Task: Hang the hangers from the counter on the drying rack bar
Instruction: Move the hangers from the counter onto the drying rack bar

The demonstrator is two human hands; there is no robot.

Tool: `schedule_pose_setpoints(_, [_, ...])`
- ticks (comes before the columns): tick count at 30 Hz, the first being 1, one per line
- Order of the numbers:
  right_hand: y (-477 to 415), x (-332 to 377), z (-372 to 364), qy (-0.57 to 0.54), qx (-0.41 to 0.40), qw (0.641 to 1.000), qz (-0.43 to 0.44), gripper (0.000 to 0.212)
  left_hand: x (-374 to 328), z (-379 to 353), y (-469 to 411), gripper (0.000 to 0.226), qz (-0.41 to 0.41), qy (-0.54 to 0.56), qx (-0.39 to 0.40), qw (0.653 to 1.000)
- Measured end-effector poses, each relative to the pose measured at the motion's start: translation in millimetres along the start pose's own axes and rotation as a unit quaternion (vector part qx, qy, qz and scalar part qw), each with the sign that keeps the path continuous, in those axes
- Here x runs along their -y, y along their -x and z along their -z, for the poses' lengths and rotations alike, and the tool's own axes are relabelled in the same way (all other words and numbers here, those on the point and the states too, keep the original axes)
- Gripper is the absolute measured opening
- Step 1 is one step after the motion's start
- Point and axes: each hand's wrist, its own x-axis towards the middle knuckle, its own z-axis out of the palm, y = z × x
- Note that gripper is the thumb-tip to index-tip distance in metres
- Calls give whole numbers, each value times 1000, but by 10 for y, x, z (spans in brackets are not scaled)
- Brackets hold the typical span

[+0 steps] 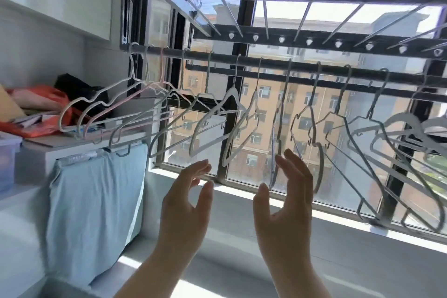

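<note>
Presently, left hand and right hand are spread and empty, just under the hangers crowded on the bar. Risk: fingers knocking one could unhook it or tangle neighbours.

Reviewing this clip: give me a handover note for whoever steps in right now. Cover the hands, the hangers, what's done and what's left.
Left hand: open, holds nothing, raised below the hangers.
Right hand: open, holds nothing, close to a hanger seen edge-on; I cannot tell if it touches.
Hangers: a full row is hooked along the drying rack bar.
Done: many hung.
Left: no hanger shows on the part of the counter in view; check the rest of it.
</note>
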Motion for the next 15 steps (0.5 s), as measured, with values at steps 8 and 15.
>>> schedule_pose_setpoints(8, [138,211,-258,1,6,1000,9,31,181,537,-91,22,15,9,-52,999])
schedule_pose_setpoints(15, [173,640,-784,41,-37,998,5,30,448,1037,-407,19,7,33,-52,998])
